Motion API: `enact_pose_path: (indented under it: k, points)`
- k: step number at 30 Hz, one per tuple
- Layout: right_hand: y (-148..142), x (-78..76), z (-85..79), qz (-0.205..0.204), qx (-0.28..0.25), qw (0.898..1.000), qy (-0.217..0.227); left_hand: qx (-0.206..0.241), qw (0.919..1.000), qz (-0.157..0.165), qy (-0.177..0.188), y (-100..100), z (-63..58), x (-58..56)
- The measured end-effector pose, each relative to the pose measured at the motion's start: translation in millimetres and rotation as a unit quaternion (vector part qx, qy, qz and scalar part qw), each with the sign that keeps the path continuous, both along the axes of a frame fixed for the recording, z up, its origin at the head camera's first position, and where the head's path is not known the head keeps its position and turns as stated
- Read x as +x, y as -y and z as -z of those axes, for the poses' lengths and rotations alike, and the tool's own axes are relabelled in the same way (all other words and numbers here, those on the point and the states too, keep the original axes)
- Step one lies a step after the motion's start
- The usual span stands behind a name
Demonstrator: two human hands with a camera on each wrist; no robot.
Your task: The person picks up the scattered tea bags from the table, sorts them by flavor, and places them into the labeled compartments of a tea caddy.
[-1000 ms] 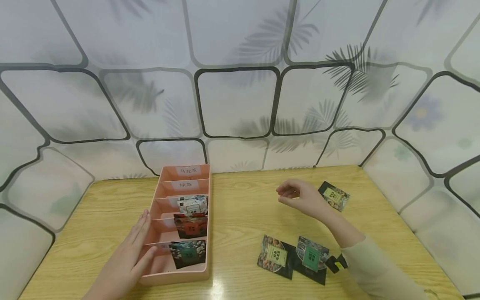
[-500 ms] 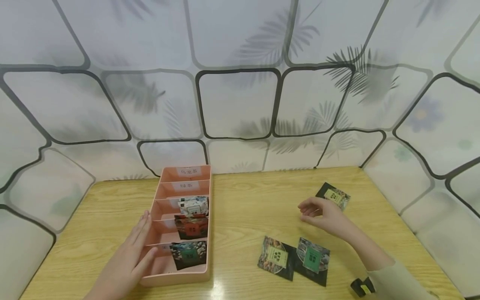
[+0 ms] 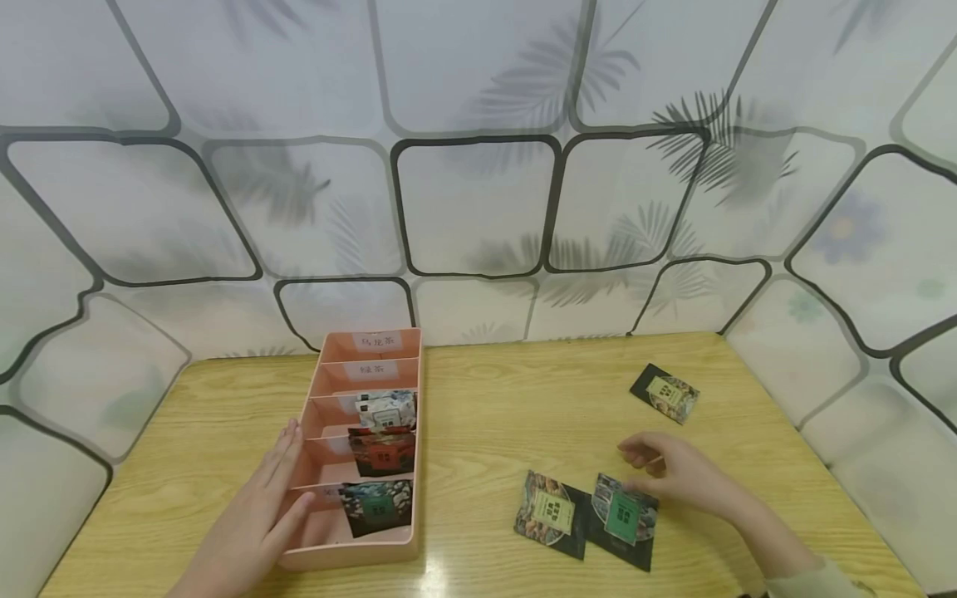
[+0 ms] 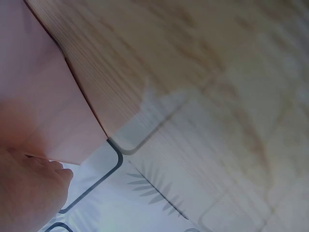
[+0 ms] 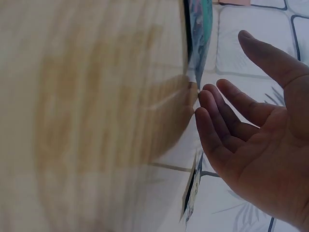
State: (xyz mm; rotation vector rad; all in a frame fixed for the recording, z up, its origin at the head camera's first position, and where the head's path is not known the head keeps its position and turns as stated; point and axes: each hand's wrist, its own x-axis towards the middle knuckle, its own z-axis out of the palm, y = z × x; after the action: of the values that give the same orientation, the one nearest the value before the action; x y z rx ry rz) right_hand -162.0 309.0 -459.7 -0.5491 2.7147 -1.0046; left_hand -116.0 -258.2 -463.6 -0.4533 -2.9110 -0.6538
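My left hand (image 3: pixel 242 515) rests against the left wall of a long pink divided box (image 3: pixel 351 555), fingers straight along the side and thumb over the rim. My right hand (image 3: pixel 691 477), fingers loosely bent and holding nothing, hovers at the upper right edge of a green-labelled tea sachet (image 3: pixel 622 519). In the right wrist view its fingertips (image 5: pixel 207 92) are low over the table, close to that sachet (image 5: pixel 198 43). Left of the green-labelled one lies a yellow-labelled sachet (image 3: pixel 551 513), their edges meeting. Another yellow-labelled sachet (image 3: pixel 665 392) lies farther back.
Inside the box, a dark green-labelled sachet (image 3: pixel 376 508) stands in the front compartment, red sachets (image 3: pixel 381 453) behind it, then white ones (image 3: pixel 387 409). The two rear compartments carry paper labels (image 3: pixel 377 341). A patterned curtain (image 3: pixel 478 208) surrounds the wooden table (image 3: pixel 486 399).
My right hand has moved right and towards me, from beside the far sachet to the green-labelled one. My left hand has stayed on the box.
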Motion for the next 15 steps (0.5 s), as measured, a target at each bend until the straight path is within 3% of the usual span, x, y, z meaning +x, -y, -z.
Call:
enact_pose_path:
  k: [15]
  points:
    - [-2,17.0,11.1,-0.034,0.015,0.999,-0.011,0.010,0.9996,-0.007,0.026,0,-0.3,0.5]
